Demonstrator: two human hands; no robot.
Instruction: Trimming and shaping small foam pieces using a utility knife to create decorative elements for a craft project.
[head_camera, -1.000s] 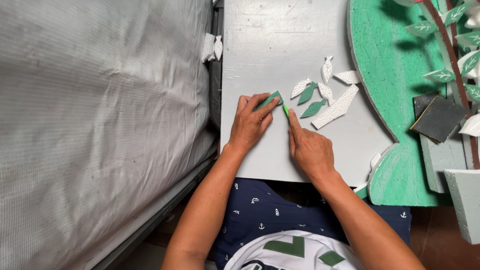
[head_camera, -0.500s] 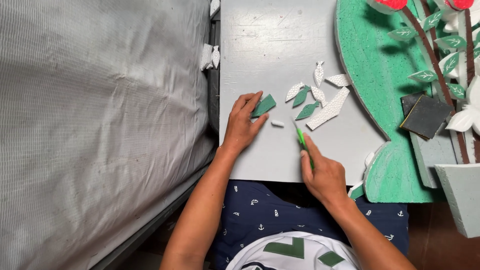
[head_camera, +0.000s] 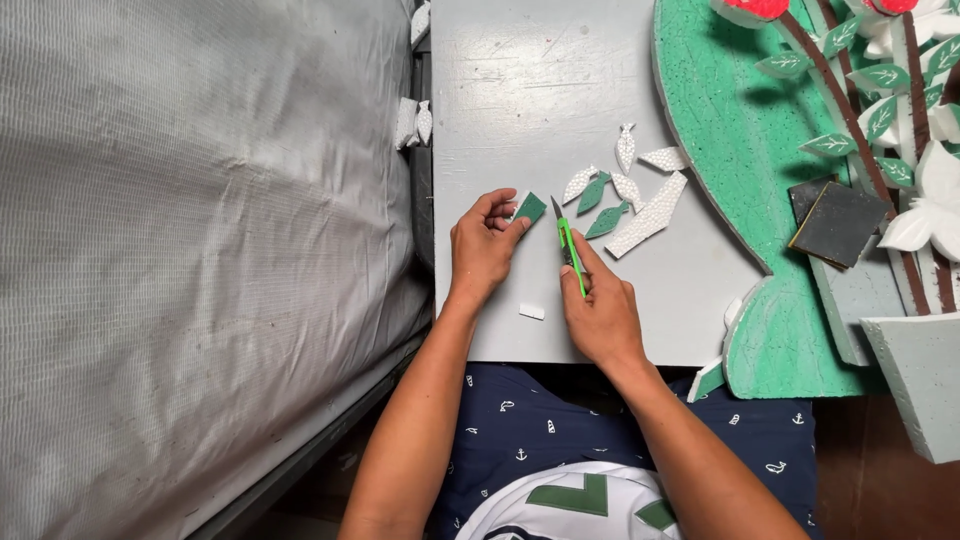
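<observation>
My left hand (head_camera: 483, 246) pinches a small green foam piece (head_camera: 530, 208) just above the grey board (head_camera: 520, 100). My right hand (head_camera: 600, 305) grips a green craft knife (head_camera: 568, 250), its blade tip pointing up toward the green piece, a short gap apart. A small white offcut (head_camera: 532, 312) lies on the board between my wrists. Beyond the knife lie several cut leaf shapes, white (head_camera: 578, 184) and green (head_camera: 606, 220), and a long white foam strip (head_camera: 648, 228).
A large green foam panel (head_camera: 730, 130) with stems, leaves and red flowers fills the right side, with a dark square block (head_camera: 840, 224) on it. A grey foam pot shape (head_camera: 925, 380) sits at lower right. A grey mattress (head_camera: 200, 250) lies on the left.
My left hand lifted the green piece and turned it in its fingers. My right hand brought the knife back from the right toward the piece. A white offcut now lies on the board.
</observation>
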